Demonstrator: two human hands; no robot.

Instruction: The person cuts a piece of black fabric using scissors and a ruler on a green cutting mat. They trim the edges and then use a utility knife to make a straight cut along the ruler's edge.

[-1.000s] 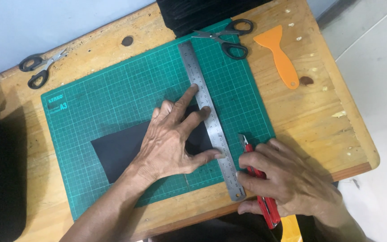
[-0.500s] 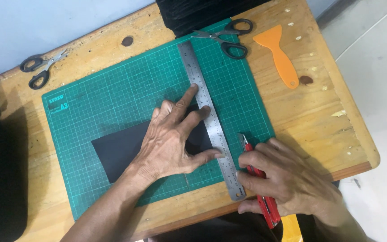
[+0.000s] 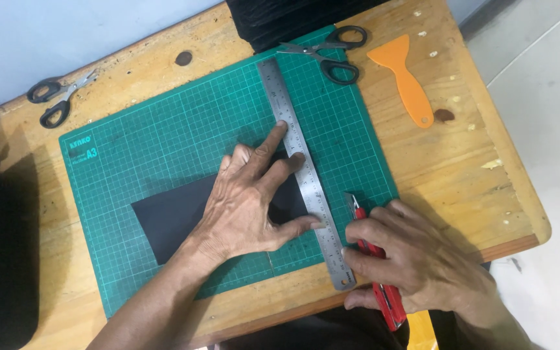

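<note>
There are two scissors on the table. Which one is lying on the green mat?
The black-handled scissors at the top, beside the steel ruler, overlap the green mat. The other scissors lie on bare wood, far left.

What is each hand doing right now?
Left hand: open, pressing flat on the steel ruler and dark sheet.
Right hand: closed around the red utility knife.

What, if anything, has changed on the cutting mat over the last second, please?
Nothing visibly changed. The left hand presses the steel ruler over the dark sheet as before, and the right hand grips the red utility knife at the ruler's near end, in the same place.
</note>
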